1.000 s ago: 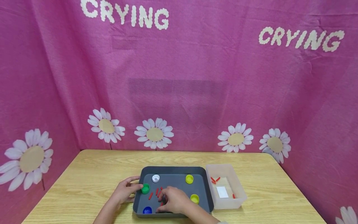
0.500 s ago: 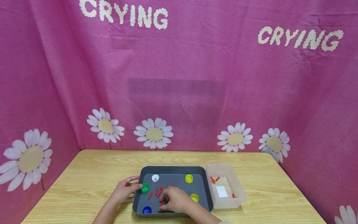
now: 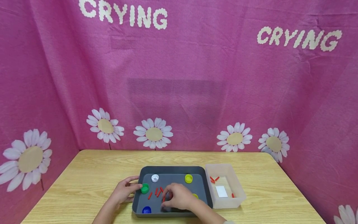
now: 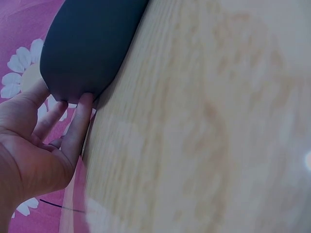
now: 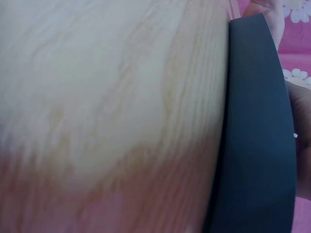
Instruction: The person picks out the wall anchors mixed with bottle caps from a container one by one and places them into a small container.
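Observation:
A dark grey tray (image 3: 174, 178) lies on the wooden table. My left hand (image 3: 126, 190) holds its left wall, thumb over the rim near a green bottle cap (image 3: 144, 188). The left wrist view has the fingers (image 4: 80, 121) against the tray's outer wall. Over the tray's front half, my right hand (image 3: 179, 196) pinches a small red stick (image 3: 163, 199) between thumb and fingers. Several more red sticks (image 3: 156, 191) lie just left of it on the tray floor. In the right wrist view the tray wall (image 5: 260, 126) hides most of the right hand.
Inside the tray are a white cap (image 3: 155, 178), a blue cap (image 3: 146, 210), a yellow cap (image 3: 188, 178) and another yellow cap (image 3: 195, 196), partly covered by the right hand. A translucent box (image 3: 241, 189) with several red sticks and a white card (image 3: 221, 191) adjoins the tray's right side.
My right hand has risen slightly and shifted a little right, and the red stick at its fingertips has moved with it. The left hand stays on the tray's edge.

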Demonstrator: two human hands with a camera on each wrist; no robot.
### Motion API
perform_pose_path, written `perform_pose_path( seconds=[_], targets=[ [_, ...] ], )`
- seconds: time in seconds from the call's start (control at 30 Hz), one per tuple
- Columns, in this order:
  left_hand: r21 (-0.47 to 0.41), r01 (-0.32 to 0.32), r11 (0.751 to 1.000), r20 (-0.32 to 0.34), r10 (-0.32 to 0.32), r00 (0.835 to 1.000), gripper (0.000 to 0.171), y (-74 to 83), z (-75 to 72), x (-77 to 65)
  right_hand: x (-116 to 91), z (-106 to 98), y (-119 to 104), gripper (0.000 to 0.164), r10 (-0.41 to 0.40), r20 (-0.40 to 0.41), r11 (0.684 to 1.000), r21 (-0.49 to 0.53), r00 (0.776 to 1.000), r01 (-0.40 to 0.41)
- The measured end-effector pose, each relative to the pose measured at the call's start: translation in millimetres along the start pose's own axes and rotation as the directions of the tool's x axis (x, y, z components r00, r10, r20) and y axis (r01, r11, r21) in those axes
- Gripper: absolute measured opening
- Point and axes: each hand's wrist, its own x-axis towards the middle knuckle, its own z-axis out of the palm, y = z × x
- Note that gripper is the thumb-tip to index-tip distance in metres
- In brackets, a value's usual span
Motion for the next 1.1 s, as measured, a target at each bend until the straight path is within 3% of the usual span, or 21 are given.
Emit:
perform_pose_path(
  seconds=[0.3,0.7,1.1],
  targets=[
    [0.018,0.023,1.0,-0.033,-0.023,0.999,0.058,0.1,2.4,2.3,-5.5,-13.5,4.8,0.023,0.012,-0.024,1.0,0.016,1.0,-0.012],
    [0.026,0.029,0.999,-0.025,-0.028,0.999,0.061,2.3,0.7,-0.4,-16.4,-32.0,13.0,0.026,-0.048,-0.092,0.999,-0.004,0.995,0.048],
    [0.029,0.029,0.999,-0.03,-0.028,0.999,0.06,1.9,0.8,-0.8,-25.2,-47.5,19.3,0.026,0.019,-0.122,1.0,-0.014,0.992,-0.021]
  ],
)
